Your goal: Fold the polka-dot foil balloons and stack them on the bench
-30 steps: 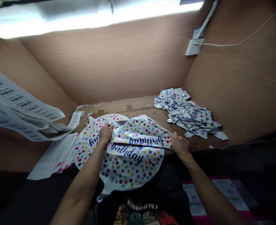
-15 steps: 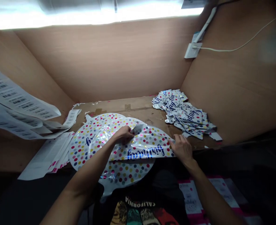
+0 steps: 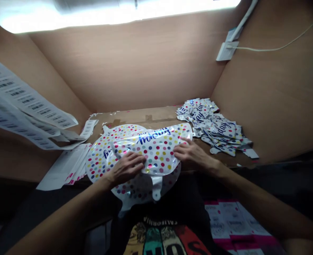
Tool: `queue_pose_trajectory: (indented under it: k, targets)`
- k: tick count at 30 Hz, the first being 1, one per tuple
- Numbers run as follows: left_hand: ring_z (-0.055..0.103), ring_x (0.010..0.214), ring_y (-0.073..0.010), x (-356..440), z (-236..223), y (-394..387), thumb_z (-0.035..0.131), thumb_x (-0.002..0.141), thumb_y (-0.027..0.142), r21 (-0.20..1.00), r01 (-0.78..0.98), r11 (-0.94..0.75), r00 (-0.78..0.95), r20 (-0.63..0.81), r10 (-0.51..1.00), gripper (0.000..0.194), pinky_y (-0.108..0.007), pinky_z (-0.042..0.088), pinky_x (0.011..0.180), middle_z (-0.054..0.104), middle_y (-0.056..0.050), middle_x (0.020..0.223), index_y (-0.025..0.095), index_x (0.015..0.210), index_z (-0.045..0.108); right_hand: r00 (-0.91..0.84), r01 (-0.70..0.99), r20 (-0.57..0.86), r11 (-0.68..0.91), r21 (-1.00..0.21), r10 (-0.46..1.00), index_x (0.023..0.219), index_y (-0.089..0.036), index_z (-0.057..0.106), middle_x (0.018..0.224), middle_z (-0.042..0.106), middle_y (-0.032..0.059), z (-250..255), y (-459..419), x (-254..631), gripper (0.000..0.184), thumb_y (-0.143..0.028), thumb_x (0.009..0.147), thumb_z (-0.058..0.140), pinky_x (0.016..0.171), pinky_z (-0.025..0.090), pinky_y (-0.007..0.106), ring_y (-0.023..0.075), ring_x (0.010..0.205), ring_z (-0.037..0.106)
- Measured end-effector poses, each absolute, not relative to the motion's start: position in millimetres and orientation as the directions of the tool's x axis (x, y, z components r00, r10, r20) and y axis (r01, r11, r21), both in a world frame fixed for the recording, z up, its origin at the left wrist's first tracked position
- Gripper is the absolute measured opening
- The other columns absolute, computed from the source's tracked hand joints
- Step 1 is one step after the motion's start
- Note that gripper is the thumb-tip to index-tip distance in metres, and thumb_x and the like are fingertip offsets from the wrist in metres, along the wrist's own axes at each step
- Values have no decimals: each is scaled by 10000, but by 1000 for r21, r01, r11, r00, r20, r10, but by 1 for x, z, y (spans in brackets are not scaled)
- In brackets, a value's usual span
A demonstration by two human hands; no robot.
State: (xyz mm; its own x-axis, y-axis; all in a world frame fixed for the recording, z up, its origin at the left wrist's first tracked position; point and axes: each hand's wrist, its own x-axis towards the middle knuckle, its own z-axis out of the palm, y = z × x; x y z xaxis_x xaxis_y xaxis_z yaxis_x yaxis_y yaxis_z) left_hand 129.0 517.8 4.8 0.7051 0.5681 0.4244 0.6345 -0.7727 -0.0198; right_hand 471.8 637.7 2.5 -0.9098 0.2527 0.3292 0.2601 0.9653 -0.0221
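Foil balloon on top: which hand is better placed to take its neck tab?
Probably the left hand. It lies flat on the top balloon, closer to the neck tab hanging below, while the right hand sits further off, near the balloon's far edge.

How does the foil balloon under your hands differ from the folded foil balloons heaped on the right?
The foil balloon lies spread out under the left hand and right hand, while the folded foil balloons sit crumpled in a loose heap, apart from both hands. The spread balloon shows polka dots across its face; the heap shows mostly blue lettering. Both are silver foil with blue script.
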Motion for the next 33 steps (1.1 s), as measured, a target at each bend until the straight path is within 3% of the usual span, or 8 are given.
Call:
queue_pose_trajectory:
  k: [6, 11, 14, 17, 21, 25, 29, 33]
  targets:
    - [623, 1208, -255, 102, -96, 473, 518, 1003, 143, 179, 784, -594, 535, 291, 793, 168, -430, 479, 1032, 713, -113, 1263, 208, 1027, 671, -910, 266, 314, 962, -58, 270, 1119, -163, 719, 1252, 704, 151, -113, 610, 475, 225, -149, 968, 554, 1081, 416, 460, 268, 1164, 630]
    - [668, 884, -231, 93, -91, 498, 413, 1024, 262, 389, 915, -106, 70, 107, 992, 264, -350, 513, 821, 728, -97, 948, 201, 955, 661, -704, 637, 211, 734, -235, 678, 965, -152, 691, 894, 736, 118, -119, 637, 460, 336, -289, 1081, 407, 866, 455, 339, 221, 836, 667]
    - [675, 847, -246, 92, -71, 534, 434, 1025, 373, 275, 948, 162, -116, -176, 978, 323, -336, 487, 778, 733, -107, 907, 200, 885, 669, -521, 836, 95, 530, -142, 848, 1044, -154, 677, 880, 746, 133, -115, 651, 441, 397, -392, 1105, 365, 818, 447, 332, 245, 805, 687]
    - [685, 959, -300, 102, -55, 574, 546, 955, 411, 155, 973, 171, -120, -295, 948, 278, -358, 492, 822, 742, -157, 1006, 180, 941, 701, -501, 862, 31, 502, -67, 865, 1106, -157, 668, 911, 757, 147, -116, 656, 427, 398, -399, 1109, 352, 868, 447, 349, 258, 835, 710]
    - [633, 1157, -322, 138, -45, 628, 751, 782, 486, 305, 952, 25, 51, -240, 969, 635, -354, 494, 921, 709, -157, 1234, 185, 1327, 622, -540, 838, 13, 539, -86, 842, 1123, -169, 664, 919, 757, 127, -118, 661, 427, 379, -417, 1104, 378, 856, 459, 353, 252, 811, 706]
    - [668, 791, -252, 166, -38, 660, 825, 628, 364, 450, 892, 46, 190, -464, 865, 432, -292, 474, 679, 740, -73, 871, 179, 1009, 738, -488, 806, 254, 543, -236, 835, 1056, -155, 672, 956, 737, 152, -117, 658, 446, 334, -430, 1070, 483, 895, 473, 386, 277, 903, 685]
    - [640, 704, -194, 171, -21, 652, 723, 775, 394, 729, 679, 93, 301, -392, 869, 251, -258, 449, 598, 692, -22, 782, 174, 896, 707, 47, 594, 504, 381, -708, 863, 1138, -172, 640, 1104, 689, 181, -119, 639, 458, 365, -508, 1013, 573, 952, 503, 456, 313, 1043, 641]
    - [692, 820, -206, 192, -8, 626, 751, 842, 452, 953, 153, 260, 288, -294, 911, 455, -297, 559, 731, 723, -60, 985, 161, 1172, 636, -151, -93, -55, -70, -993, 987, 1256, -197, 578, 1100, 712, 128, -111, 631, 442, 556, -577, 880, 729, 728, 572, 359, 238, 872, 685]
